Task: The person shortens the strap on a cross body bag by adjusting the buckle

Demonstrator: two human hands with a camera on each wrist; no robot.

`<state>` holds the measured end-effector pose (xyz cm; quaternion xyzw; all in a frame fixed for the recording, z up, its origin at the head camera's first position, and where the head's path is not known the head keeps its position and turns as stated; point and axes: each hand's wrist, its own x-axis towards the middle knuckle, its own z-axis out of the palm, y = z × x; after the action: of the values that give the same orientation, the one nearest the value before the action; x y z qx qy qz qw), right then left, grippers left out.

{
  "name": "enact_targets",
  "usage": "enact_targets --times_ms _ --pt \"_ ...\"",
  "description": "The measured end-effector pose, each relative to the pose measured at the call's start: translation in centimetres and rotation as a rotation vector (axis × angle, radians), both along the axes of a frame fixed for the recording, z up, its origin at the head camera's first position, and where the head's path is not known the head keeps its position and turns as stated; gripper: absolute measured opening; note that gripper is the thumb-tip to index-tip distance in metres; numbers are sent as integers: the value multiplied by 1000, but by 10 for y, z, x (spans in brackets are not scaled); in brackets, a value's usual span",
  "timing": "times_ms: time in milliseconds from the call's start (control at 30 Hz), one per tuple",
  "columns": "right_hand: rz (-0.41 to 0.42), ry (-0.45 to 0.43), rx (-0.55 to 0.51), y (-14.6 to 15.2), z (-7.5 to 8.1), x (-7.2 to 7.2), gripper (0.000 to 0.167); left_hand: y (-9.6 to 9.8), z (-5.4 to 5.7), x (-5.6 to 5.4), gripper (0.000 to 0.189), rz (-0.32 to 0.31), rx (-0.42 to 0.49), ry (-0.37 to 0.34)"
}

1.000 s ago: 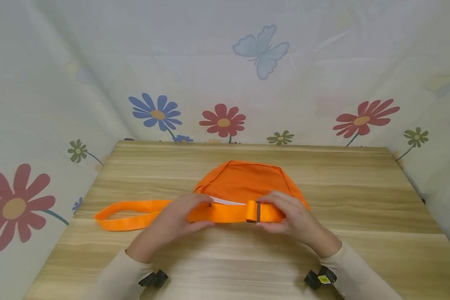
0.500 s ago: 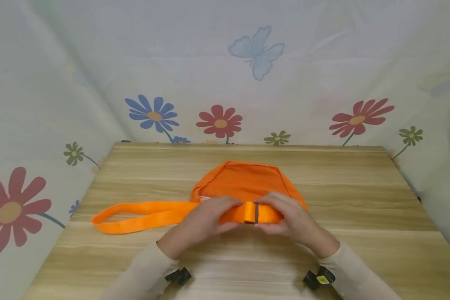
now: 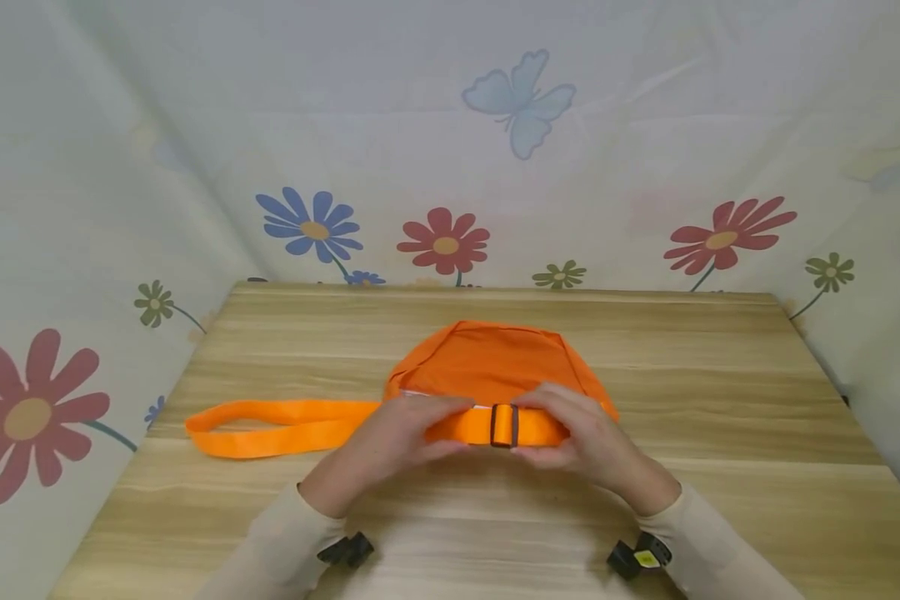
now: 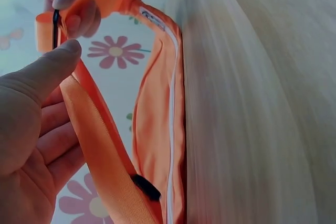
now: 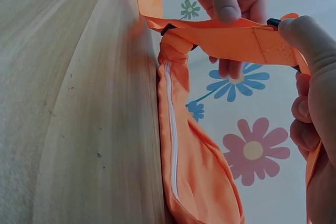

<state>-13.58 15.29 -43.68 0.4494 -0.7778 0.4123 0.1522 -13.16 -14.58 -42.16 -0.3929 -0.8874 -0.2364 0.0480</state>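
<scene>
An orange waist bag [image 3: 495, 360] lies on the table, its white zipper [image 5: 173, 129] along the near edge. In front of it, my two hands hold the bag's orange strap [image 3: 453, 427] raised and stretched between them. My right hand [image 3: 592, 442] grips the strap just right of the dark slide buckle [image 3: 492, 426], its thumb right at the buckle in the right wrist view. A short way left of the buckle, my left hand [image 3: 382, 446] pinches the strap between thumb and fingers. The strap's slack loop [image 3: 262, 444] trails left over the table. Another black buckle [image 4: 145, 188] shows near the bag's end.
The wood-grain table [image 3: 682, 375] extends around the bag on all sides. A pale cloth backdrop [image 3: 622, 167] with printed flowers and a butterfly stands behind and at both sides. Small black devices, such as the right one [image 3: 626, 560], sit at both wrists.
My left hand has slid right along the strap to near the buckle, then back left a little. The buckle's dark frame now shows more fully. My right hand stays in place.
</scene>
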Motion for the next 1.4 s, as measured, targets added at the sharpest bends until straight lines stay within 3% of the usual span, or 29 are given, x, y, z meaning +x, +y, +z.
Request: enact_targets --times_ms 233,367,533,700,900,1200,1400 --pt "-17 11 -7 2 0 -1 54 -12 -3 -1 52 65 -28 -25" --pt "-12 14 -5 2 0 0 49 -5 -3 -3 57 36 -1 -63" --pt "-13 36 0 1 -1 1 42 19 0 -3 68 -24 62 -138" --pt "-38 86 52 4 0 0 49 32 -1 -2 60 -50 96 -105" --pt "-96 149 141 21 2 -4 51 29 -3 -3 57 -17 124 -107" --pt "-93 94 113 25 2 -2 46 29 -8 -4 62 -45 207 -128" --pt "-67 108 75 24 2 -3 39 29 -9 -2 59 -37 242 -143"
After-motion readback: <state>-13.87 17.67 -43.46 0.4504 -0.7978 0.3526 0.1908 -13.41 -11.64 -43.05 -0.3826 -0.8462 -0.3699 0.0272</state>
